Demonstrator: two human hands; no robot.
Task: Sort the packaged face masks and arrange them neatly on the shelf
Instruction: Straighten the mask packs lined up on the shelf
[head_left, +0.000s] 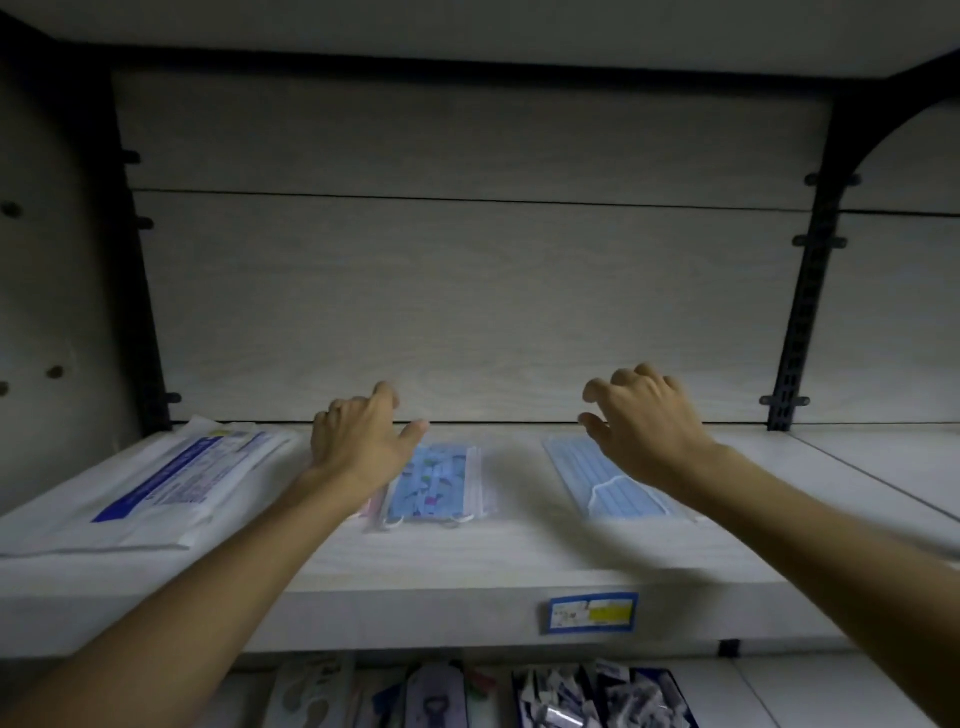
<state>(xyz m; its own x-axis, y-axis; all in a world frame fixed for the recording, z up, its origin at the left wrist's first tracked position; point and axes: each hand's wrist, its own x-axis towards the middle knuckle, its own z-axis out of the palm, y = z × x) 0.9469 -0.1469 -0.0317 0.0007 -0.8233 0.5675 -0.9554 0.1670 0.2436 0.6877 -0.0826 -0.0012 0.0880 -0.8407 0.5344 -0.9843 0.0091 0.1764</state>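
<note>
Three lots of packaged masks lie on the pale wooden shelf (467, 551). A white pack with a blue stripe (161, 483) lies at the left. A patterned blue mask pack (436, 483) sits in the middle, and a plain blue mask pack (602, 483) lies to its right. My left hand (358, 441) hovers over the left edge of the patterned pack, fingers loosely curled, holding nothing. My right hand (644, 421) hovers above the far end of the plain blue pack, fingers spread and bent, empty.
A price label (592, 613) is stuck on the shelf's front edge. Below it, a lower shelf holds several hanging packaged goods (602, 696). Black slotted uprights (805, 291) flank the back panel. Another shelf board runs overhead.
</note>
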